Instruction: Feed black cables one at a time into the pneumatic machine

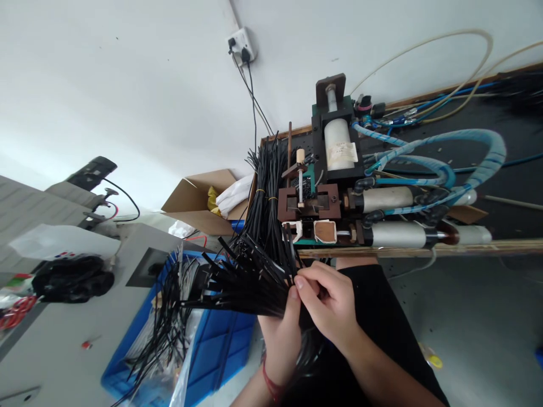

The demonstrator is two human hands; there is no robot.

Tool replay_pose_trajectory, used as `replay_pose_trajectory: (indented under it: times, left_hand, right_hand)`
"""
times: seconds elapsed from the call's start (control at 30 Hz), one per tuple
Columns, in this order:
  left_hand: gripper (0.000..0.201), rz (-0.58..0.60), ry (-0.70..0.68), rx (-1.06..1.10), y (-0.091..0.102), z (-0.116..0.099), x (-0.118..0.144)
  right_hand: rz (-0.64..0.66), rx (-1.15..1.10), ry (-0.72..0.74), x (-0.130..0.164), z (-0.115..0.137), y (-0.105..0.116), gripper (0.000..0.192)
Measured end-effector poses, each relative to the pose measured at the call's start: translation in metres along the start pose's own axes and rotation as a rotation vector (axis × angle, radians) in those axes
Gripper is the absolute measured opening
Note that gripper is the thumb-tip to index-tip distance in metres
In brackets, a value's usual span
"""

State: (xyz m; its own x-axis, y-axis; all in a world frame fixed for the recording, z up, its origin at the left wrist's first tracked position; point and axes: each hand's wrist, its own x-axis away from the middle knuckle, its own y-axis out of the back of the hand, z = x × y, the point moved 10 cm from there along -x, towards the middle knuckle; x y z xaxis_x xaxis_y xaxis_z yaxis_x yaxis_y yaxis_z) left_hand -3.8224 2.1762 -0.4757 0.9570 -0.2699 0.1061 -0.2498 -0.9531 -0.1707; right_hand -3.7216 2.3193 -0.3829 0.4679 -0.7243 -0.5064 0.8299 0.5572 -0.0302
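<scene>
My left hand (280, 333) grips a thick bundle of black cable ties (237, 282) that fans out to the left. My right hand (328, 299) pinches the near ends of ties in that bundle with thumb and forefinger. Both hands sit just below the front edge of a workbench (466, 247). On the bench directly above stands a small pneumatic press machine (326, 186) with a brown jig and metal cylinders. A second stack of black cable ties (267, 192), banded with yellow, lies on the bench left of the machine.
A blue plastic crate (220, 350) lined with a clear bag holds loose black ties at lower left. A cardboard box (199, 198) sits behind it. Blue and beige air hoses (445, 158) loop over the bench on the right. A grey machine (63, 237) stands at left.
</scene>
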Motion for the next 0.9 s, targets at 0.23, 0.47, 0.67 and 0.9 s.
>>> replay_pose_trajectory:
  times: [0.23,0.47,0.67,0.9]
  left_hand:
    - [0.031,0.104,-0.015,0.096,-0.016,-0.015,-0.006]
    - [0.024,0.129,-0.086,0.151,-0.024,-0.047,-0.011]
    - [0.027,0.191,-0.110,0.129,-0.029,-0.058,-0.010]
    - [0.028,0.164,-0.102,0.112,-0.026,-0.056,-0.012]
  right_hand:
    - [-0.109,-0.036,-0.041,0.005,-0.012,0.004,0.012]
    - [-0.242,-0.763,-0.631,0.020,-0.082,-0.024,0.025]
    - [-0.225,-0.877,-0.625,0.016,-0.077,-0.029,0.028]
    - [-0.193,-0.921,-0.669,0.010,-0.082,-0.038,0.025]
